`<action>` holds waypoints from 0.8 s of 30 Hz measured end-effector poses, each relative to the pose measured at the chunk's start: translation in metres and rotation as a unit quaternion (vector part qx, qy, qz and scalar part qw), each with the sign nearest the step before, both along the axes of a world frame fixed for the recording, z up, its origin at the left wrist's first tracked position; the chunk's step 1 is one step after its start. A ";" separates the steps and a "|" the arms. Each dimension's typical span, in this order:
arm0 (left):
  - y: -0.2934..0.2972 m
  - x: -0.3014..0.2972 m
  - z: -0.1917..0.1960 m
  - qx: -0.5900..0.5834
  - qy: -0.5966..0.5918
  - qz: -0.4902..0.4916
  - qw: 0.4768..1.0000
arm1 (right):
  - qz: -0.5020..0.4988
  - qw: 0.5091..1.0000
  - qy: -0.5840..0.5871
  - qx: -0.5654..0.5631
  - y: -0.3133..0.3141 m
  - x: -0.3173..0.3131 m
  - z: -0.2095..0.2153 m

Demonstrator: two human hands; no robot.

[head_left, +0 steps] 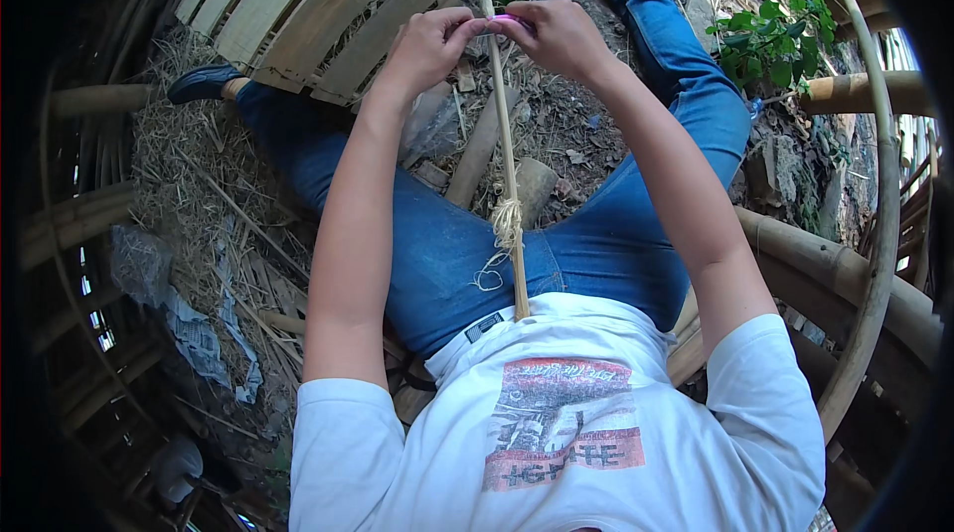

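In the head view, the slim pale wooden stick (505, 125) is the landmark: its long axis runs from the upper edge, between the 2 thighs, down to the waist of the white T-shirt (417, 443). The thin pink strip (512, 18) lies across the stick's upper part, its short length roughly square to that axis.

The left hand (429, 45) is just left of the stick, thumb and forefinger together, seemingly on the strip's near end. The right hand (559, 33) is just right of the stick, its grip clamped on the strip's other end. Both are about equally near the stick; whether fingertips press on the wood is too small to tell.

Lower on the stick, well apart from the hands, a tangle of pale fibre (507, 219) is wrapped around it, with a loose loop hanging to its left.

For edges, the slatted wooden pallet (338, 15) stands left of the stick's top, near the left hand. The blue jeans (437, 244) flank the stick on 2 sides; between them, a bamboo stump (538, 184) sits just right of it. Beyond the right knee, well right of the stick, is a leafy green plant (780, 40).
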State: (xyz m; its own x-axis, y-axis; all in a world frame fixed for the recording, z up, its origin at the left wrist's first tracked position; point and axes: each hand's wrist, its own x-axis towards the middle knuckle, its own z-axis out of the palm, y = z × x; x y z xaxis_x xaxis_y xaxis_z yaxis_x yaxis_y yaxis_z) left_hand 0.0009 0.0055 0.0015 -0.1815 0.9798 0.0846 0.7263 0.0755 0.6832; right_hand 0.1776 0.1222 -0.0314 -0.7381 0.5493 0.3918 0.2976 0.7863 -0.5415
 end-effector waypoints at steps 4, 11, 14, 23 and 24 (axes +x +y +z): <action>0.009 -0.008 -0.005 0.020 0.040 0.008 0.999 | 0.013 1.000 -0.015 0.022 0.015 -0.008 -0.003; 0.018 -0.014 -0.010 0.047 0.051 0.008 0.998 | 0.019 0.996 0.013 0.081 0.025 -0.014 -0.006; 0.014 -0.010 -0.009 0.038 0.072 0.011 0.997 | 0.016 0.997 0.017 0.073 0.021 -0.012 -0.007; 0.012 -0.006 -0.004 0.033 0.127 0.008 0.991 | 0.040 0.997 0.028 0.064 0.014 -0.006 -0.005; 0.012 -0.005 -0.004 0.032 0.127 0.005 0.991 | 0.040 0.996 0.040 0.066 0.014 -0.006 -0.006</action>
